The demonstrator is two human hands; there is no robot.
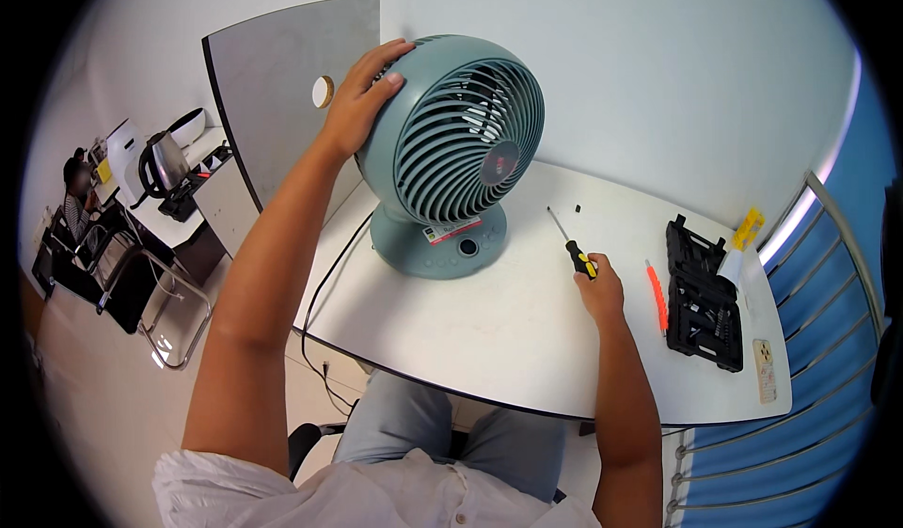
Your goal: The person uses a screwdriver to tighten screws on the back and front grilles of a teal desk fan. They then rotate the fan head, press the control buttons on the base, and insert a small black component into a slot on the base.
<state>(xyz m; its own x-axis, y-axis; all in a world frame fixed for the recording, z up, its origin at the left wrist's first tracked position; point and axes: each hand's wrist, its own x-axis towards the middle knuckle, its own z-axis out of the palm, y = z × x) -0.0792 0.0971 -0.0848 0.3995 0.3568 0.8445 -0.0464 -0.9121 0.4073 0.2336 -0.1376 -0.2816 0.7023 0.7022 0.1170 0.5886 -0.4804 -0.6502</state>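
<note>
A grey-green desk fan (400, 142) stands on its round base on the white table, its spiral grille turned toward the right. My left hand (362, 100) grips the upper left of the fan's round head, thumb on the side and fingers reaching over the back. To the right of the fan, my right hand (600, 288) is closed round the black and yellow handle of a screwdriver (578, 257). Its metal shaft points up and left, away from me, over the tabletop. A small black piece (578, 208) lies near the screwdriver's tip.
An orange-handled tool (656, 299) lies beside an open black tool case (705, 330) on the right. Past them are a yellow plastic holder (749, 229) and a pale remote control (764, 370). A black cord (306, 326) hangs off the left edge. A grey partition (273, 86) stands behind; a person (80, 194) sits far left.
</note>
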